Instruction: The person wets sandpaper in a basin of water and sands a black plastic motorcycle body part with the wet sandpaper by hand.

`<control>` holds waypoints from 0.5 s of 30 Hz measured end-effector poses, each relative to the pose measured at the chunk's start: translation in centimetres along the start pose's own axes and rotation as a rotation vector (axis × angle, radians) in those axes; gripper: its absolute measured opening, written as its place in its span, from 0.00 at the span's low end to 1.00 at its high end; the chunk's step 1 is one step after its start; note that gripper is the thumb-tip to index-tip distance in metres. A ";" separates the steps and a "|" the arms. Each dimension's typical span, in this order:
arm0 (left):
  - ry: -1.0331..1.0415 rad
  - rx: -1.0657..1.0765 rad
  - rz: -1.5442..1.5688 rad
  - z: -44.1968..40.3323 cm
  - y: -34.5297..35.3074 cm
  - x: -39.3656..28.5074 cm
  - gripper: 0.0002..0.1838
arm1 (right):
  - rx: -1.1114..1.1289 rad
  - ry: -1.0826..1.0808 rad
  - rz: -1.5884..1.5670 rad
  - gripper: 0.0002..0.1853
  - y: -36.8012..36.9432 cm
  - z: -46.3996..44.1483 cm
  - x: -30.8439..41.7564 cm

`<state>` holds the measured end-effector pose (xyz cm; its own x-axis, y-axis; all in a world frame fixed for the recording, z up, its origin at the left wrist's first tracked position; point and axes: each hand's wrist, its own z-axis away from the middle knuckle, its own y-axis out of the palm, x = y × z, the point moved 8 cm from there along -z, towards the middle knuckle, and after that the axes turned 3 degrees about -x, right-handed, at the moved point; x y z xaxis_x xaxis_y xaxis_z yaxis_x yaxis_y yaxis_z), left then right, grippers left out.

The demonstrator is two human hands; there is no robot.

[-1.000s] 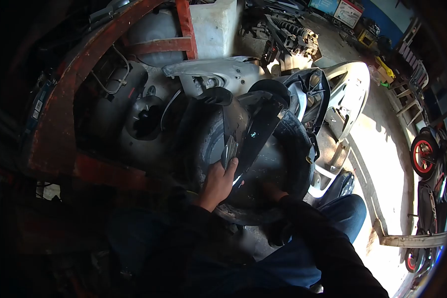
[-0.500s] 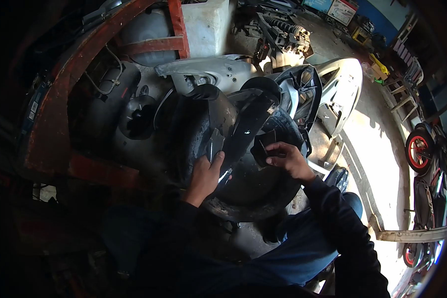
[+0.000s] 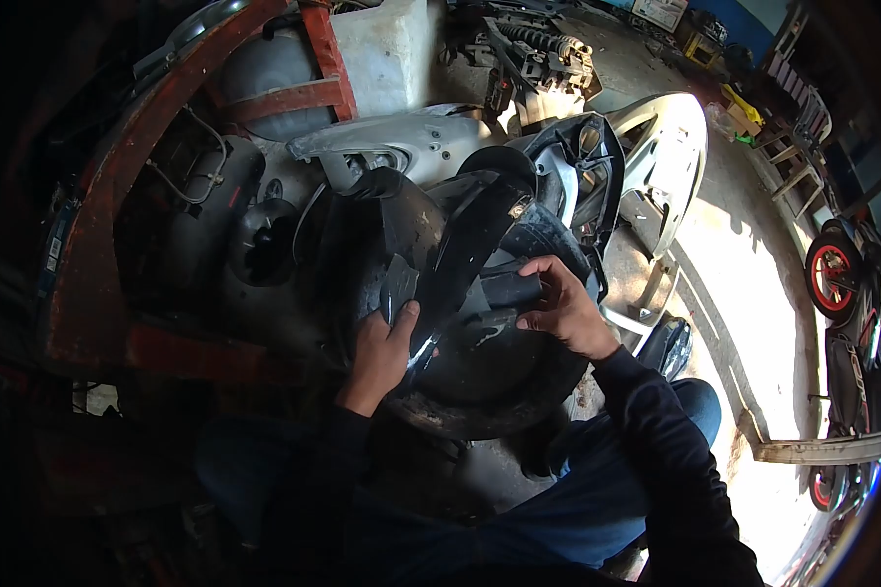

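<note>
My left hand (image 3: 380, 354) is closed around the lower end of a long glossy black body panel (image 3: 470, 230), thumb on top and a fingertip showing past the far edge. A grey flat patch (image 3: 398, 282) shows just above that thumb; whether it is part of the panel or a loose piece, I cannot tell. To the right, my right hand (image 3: 570, 315) pinches a dark flat piece (image 3: 511, 289) between thumb and fingers. Its material is unclear. Both hands are over a black tyre (image 3: 489, 416), on which the panel appears to rest.
Behind the tyre lie a silver body panel (image 3: 401, 142) and a white one (image 3: 680, 157). A red metal frame (image 3: 93, 264) and a dark cylinder (image 3: 210, 210) stand at the left. Motorcycles with a red-rimmed wheel (image 3: 832, 274) are at the right, beyond sunlit floor.
The dark piece in my right hand has turned and now lies flatter, reaching left toward the panel. My left hand keeps its hold. The whole view has shifted slightly.
</note>
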<state>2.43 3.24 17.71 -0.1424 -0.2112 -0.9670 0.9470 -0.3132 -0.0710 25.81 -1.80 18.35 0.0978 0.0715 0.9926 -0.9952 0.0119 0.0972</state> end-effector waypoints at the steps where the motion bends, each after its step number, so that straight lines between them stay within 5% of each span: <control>1: -0.003 -0.009 0.010 0.0 -0.1 0.1 0.20 | 0.015 -0.022 -0.001 0.32 0.2 0.1 0.1; 8: -0.006 0.009 -0.016 -0.2 -0.2 0.4 0.19 | -0.119 -0.168 0.130 0.13 -1.2 0.0 -0.1; 15: 0.031 0.017 -0.050 0.1 -0.1 0.1 0.23 | -0.088 -0.161 0.043 0.20 -1.0 0.0 -0.2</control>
<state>2.27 3.18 17.61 -0.1799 -0.1666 -0.9695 0.9339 -0.3386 -0.1151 26.74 -1.79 18.02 0.0461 -0.0866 0.9952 -0.9935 0.1000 0.0547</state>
